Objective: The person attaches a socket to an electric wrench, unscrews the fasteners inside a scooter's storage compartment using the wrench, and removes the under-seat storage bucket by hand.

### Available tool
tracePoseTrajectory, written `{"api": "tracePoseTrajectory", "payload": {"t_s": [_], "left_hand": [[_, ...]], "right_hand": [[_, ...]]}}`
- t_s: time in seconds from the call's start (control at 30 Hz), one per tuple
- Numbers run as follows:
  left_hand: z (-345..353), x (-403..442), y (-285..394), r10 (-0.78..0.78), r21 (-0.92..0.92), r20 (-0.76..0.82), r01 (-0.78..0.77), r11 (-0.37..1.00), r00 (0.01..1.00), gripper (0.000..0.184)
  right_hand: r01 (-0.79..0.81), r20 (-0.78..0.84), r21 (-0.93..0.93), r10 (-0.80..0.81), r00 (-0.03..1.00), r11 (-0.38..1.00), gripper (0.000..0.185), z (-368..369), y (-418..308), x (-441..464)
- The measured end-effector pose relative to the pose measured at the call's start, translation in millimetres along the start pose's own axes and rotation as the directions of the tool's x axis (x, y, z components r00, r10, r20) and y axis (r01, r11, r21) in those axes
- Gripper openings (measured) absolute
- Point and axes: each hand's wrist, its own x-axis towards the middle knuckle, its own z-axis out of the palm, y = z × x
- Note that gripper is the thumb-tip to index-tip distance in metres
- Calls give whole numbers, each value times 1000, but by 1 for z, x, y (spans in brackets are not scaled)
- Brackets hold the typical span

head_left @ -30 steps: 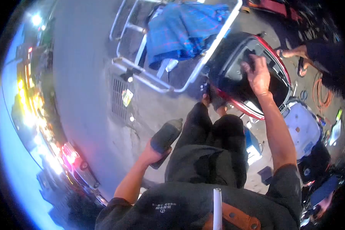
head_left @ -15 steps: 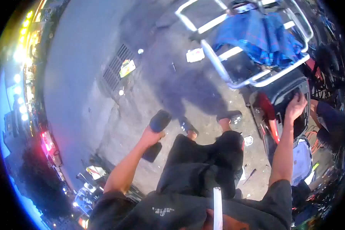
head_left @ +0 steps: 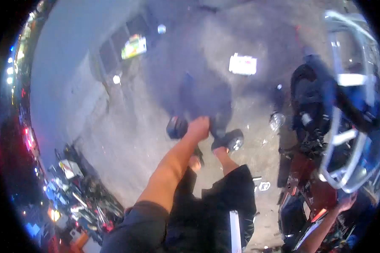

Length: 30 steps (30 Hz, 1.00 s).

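My left hand [head_left: 198,128] is closed round a dark, rounded object [head_left: 176,127] above the ground, in front of my feet. Part of that object is hidden by the fingers, and motion blurs it. At the lower right, my right hand [head_left: 346,203] is just under the lower end of a white tubular metal frame [head_left: 349,137]; its fingers are too blurred to make out. Blue cloth [head_left: 373,114] shows behind the frame's bars. Beneath the frame lies a dark red body panel [head_left: 310,179].
A white packet [head_left: 242,65] and a yellow-green packet [head_left: 134,47] lie on the pavement [head_left: 135,135], near a drain grate [head_left: 110,55]. Crumpled clear litter [head_left: 277,121] is near the vehicle. Cluttered machine parts [head_left: 82,200] fill the lower left.
The view has swung toward the right, and the white frame now stands at the right edge. My left hand has moved forward with the dark object. My right hand has left the dark lid.
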Motion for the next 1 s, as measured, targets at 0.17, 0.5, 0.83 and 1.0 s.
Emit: {"api": "tracePoseTrajectory", "payload": {"t_s": [0.17,0.5,0.83,1.0], "left_hand": [[102,126,-44,50,-8,-177,-52,999,983,38],[175,176,-114,87,-323,-218,-156,934,972,50],[94,314,-246,161,421,-590,131,898,791,63],[71,336,-240,263,420,-525,-22,907,810,61]], "right_hand": [[-82,32,22,81,996,996,36,-4,-39,9],[-96,86,-42,99,991,995,34,20,-111,16],[-153,39,-48,155,987,987,33,29,-112,-1],[-192,27,-55,193,981,980,32,29,-109,-14]]}}
